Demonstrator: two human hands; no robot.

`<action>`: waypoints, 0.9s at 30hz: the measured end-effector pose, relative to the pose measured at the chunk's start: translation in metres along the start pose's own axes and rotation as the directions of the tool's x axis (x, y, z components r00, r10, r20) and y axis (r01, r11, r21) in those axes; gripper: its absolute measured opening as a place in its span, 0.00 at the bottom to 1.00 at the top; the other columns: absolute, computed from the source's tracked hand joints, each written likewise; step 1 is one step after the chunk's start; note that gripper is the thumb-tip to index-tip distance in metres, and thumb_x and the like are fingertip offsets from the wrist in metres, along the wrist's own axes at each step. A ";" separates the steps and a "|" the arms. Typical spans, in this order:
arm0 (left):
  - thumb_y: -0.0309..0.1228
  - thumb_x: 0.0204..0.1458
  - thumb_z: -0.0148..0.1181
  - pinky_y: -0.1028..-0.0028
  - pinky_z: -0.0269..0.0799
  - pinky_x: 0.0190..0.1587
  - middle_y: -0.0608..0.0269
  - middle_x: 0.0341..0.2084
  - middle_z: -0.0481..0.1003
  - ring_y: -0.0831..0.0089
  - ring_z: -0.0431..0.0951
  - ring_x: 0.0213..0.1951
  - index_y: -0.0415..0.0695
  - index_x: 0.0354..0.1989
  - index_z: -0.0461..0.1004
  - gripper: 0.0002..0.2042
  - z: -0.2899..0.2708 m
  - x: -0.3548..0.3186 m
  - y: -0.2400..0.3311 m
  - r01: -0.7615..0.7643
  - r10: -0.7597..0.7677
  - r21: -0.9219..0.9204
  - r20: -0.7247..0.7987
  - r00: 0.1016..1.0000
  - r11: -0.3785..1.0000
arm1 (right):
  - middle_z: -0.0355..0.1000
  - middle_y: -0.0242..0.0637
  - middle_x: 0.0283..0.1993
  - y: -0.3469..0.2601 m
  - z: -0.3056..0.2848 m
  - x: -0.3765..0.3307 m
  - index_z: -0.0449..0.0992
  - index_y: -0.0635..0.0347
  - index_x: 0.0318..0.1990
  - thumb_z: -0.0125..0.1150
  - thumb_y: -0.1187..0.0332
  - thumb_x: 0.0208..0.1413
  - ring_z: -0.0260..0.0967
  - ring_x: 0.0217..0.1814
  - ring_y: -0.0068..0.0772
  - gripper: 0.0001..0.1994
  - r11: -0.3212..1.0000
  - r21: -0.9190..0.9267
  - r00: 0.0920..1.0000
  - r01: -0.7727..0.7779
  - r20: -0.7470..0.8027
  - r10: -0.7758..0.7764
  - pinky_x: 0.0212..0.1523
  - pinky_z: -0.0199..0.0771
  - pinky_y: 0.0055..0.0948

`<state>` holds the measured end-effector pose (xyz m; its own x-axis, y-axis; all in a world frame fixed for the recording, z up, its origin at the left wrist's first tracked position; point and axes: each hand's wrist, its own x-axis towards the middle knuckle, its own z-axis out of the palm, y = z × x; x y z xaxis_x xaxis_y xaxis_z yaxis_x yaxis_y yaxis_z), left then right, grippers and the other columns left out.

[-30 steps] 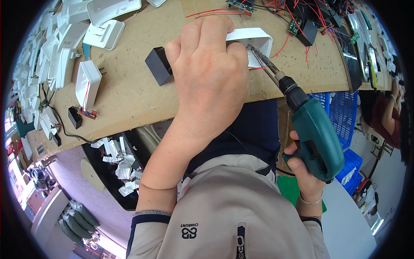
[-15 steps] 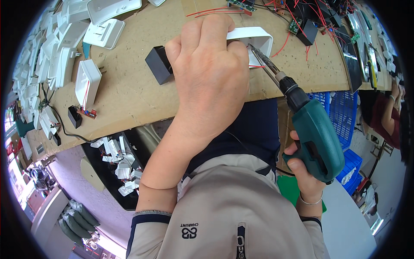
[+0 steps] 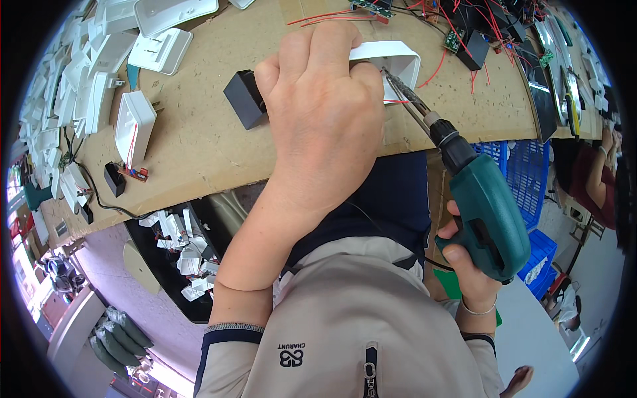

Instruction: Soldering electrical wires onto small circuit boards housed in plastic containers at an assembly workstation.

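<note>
My left hand (image 3: 325,106) is closed, knuckles up, around one end of a white plastic casing (image 3: 386,50) on the bench. Its fingertips are hidden in and behind the casing. In my right hand (image 3: 470,268) is a green soldering gun (image 3: 491,205), held by the handle with a finger at the trigger. The gun's dark tip (image 3: 406,89) reaches into the open side of the casing, beside my left fingers. A short red wire (image 3: 396,101) shows near the tip. Beside my left thumb, a black box (image 3: 245,99) stands tilted; I cannot tell whether they touch.
White casings (image 3: 109,50) pile up at the far left. Another casing (image 3: 136,126) with red wires lies closer. Circuit boards and red wires (image 3: 474,33) crowd the far right. A black bin (image 3: 159,265) of white parts sits below the bench (image 3: 199,159), with blue crates (image 3: 524,192) at right.
My hands, the casing and the soldering gun have hardly moved. Part of another person, perhaps a hand, has come into view at the lower right.
</note>
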<state>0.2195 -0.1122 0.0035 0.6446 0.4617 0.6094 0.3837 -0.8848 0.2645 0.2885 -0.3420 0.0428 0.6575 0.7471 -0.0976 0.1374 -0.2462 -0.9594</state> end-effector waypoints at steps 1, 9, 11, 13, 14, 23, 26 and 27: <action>0.24 0.31 0.56 0.66 0.54 0.38 0.61 0.35 0.69 0.64 0.65 0.38 0.39 0.15 0.71 0.02 0.000 0.000 0.000 -0.005 0.005 0.001 -0.005 1.000 1.000 | 0.74 0.44 0.35 0.001 -0.001 0.000 0.60 0.75 0.56 0.72 0.75 0.40 0.74 0.34 0.30 0.35 1.000 -0.008 1.000 0.026 0.015 -0.026 0.34 0.76 0.24; 0.24 0.31 0.56 0.66 0.54 0.38 0.60 0.35 0.69 0.64 0.65 0.38 0.39 0.15 0.70 0.02 -0.001 0.000 -0.001 -0.002 0.002 -0.008 0.001 1.000 1.000 | 0.72 0.47 0.43 -0.003 -0.003 -0.005 0.62 0.72 0.57 0.72 0.69 0.40 0.73 0.35 0.29 0.35 0.998 0.032 0.998 -0.057 0.007 0.056 0.36 0.74 0.25; 0.24 0.31 0.56 0.66 0.54 0.38 0.61 0.35 0.69 0.64 0.65 0.38 0.39 0.14 0.70 0.02 -0.001 0.000 -0.001 -0.004 0.004 -0.012 -0.002 1.000 1.000 | 0.68 0.50 0.52 -0.002 -0.005 -0.006 0.61 0.68 0.59 0.72 0.65 0.41 0.72 0.37 0.29 0.37 0.997 0.016 0.996 -0.076 0.043 0.076 0.39 0.73 0.26; 0.24 0.31 0.55 0.66 0.54 0.38 0.61 0.35 0.69 0.64 0.65 0.38 0.39 0.14 0.70 0.02 0.000 0.000 -0.001 -0.010 0.010 -0.005 -0.008 1.000 1.000 | 0.75 0.39 0.32 -0.002 -0.003 -0.004 0.68 0.72 0.51 0.73 0.66 0.41 0.74 0.33 0.30 0.30 0.999 0.053 1.000 0.001 -0.010 0.000 0.33 0.73 0.24; 0.24 0.32 0.55 0.66 0.54 0.38 0.61 0.35 0.69 0.64 0.65 0.38 0.39 0.14 0.69 0.02 0.000 -0.001 -0.001 -0.015 0.015 0.001 -0.013 1.000 1.000 | 0.75 0.39 0.32 -0.002 -0.004 -0.005 0.68 0.72 0.51 0.73 0.66 0.41 0.74 0.33 0.30 0.30 0.999 0.054 1.000 0.001 -0.010 -0.001 0.33 0.73 0.24; 0.24 0.33 0.57 0.63 0.60 0.38 0.59 0.35 0.71 0.62 0.70 0.37 0.40 0.17 0.72 0.01 -0.006 0.003 0.000 -0.049 0.049 -0.008 0.016 0.999 0.999 | 0.74 0.43 0.43 -0.003 -0.020 -0.032 0.67 0.70 0.53 0.73 0.69 0.40 0.74 0.38 0.29 0.31 0.984 0.095 0.989 -0.149 0.014 0.148 0.37 0.73 0.26; 0.25 0.36 0.61 0.64 0.63 0.40 0.61 0.37 0.72 0.60 0.71 0.39 0.43 0.26 0.78 0.06 -0.013 0.004 0.002 -0.023 0.011 0.096 0.124 0.992 0.995 | 0.72 0.45 0.48 -0.008 -0.024 -0.020 0.63 0.71 0.57 0.72 0.71 0.41 0.75 0.42 0.32 0.34 0.999 -0.019 0.996 -0.029 0.088 0.030 0.40 0.73 0.24; 0.25 0.38 0.61 0.64 0.63 0.41 0.60 0.38 0.71 0.60 0.70 0.40 0.42 0.26 0.78 0.05 -0.015 0.007 0.004 -0.016 0.005 0.074 0.151 0.989 0.997 | 0.72 0.45 0.48 -0.008 -0.021 -0.016 0.63 0.71 0.57 0.72 0.71 0.41 0.75 0.42 0.32 0.34 0.998 -0.054 0.999 -0.032 0.035 0.034 0.40 0.73 0.24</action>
<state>0.2158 -0.1133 0.0201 0.7390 0.4616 0.4907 0.4211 -0.8851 0.1983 0.2924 -0.3651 0.0574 0.6354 0.7596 -0.1390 0.1560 -0.3025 -0.9403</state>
